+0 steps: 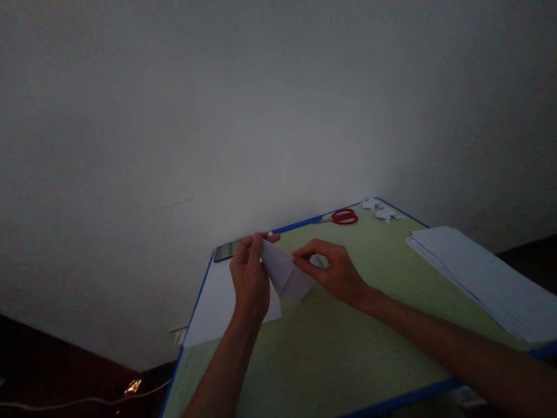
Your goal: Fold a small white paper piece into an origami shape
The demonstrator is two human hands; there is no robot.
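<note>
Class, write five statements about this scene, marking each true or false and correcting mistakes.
1. The bare left hand and right hand both hold the folded white paper. True.
2. Red-handled scissors lie near the far edge of the green, blue-edged tabletop. True.
3. The right hand holds the scissors. False: it pinches the folded paper.
4. Stacked white paper sheets lie at the tabletop's right. True.
5. The dark rectangular device lies right of the scissors. False: the device lies left.

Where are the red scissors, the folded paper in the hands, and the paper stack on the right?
Red scissors (344,216): head view, on the handles.
Folded paper (284,274): head view, on its creased face.
Paper stack (491,284): head view, on its top sheet.
</note>
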